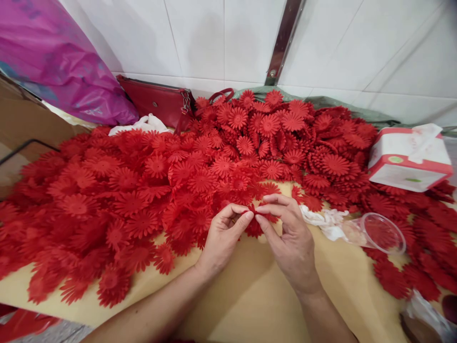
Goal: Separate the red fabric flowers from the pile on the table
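Between my two hands is a red fabric flower (253,227), its petals hanging below the fingertips. My left hand (224,233) pinches it from the left with thumb and forefinger. From the other side my right hand (291,238) grips it the same way, the thumb below and the fingers curled above. The fingertips of both hands almost meet, and they cover the flower's centre. Just behind them spreads a large heap of loose red petal layers (143,186), flat daisy shapes with small centre holes.
A thicker pile of red flowers (271,126) rises against the white tiled wall (200,38). At right are a tissue box (409,159), a clear plastic cup (383,233) on its side and crumpled tissue (326,221). A red purse (153,97) and purple plastic bag (67,62) stand back left.
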A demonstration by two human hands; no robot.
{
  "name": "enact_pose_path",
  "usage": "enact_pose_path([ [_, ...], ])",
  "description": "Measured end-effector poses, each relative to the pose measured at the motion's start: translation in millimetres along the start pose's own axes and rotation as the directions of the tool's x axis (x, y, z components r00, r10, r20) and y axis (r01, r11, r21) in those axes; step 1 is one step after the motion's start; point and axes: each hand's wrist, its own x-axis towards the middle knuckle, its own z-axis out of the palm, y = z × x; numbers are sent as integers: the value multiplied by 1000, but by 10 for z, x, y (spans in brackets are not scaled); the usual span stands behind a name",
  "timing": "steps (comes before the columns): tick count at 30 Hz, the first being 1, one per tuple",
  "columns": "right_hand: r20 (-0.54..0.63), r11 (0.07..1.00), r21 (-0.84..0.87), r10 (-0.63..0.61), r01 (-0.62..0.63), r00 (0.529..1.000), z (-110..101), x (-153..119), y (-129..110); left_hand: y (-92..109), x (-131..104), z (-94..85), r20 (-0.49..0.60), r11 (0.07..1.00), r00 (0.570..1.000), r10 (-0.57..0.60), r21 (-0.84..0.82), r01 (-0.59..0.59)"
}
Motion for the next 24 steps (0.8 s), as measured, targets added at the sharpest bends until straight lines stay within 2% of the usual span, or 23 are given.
enact_pose_path([
  [5,22,999,-37,-14,15,1000,9,-6,-23,49,-14,19,-22,999,999,41,31,-40],
  [13,39,1000,-21,-2,3,999,3,-13,3,47,-5,23,-27,999,999,35,43,-33],
  [18,70,1000,-20,-2,4,998,-19,4,-7,82,-34,18,-25,990,998,51,132,-47],
  [21,31,996,-85,-16,19,999,-20,6,7,99,-49,18,22,984,998,55,167,-58],
  [24,12,971,-214,-108,108,994,-16,-4,32,111,-51,26,56,982,998,35,182,-45],
])
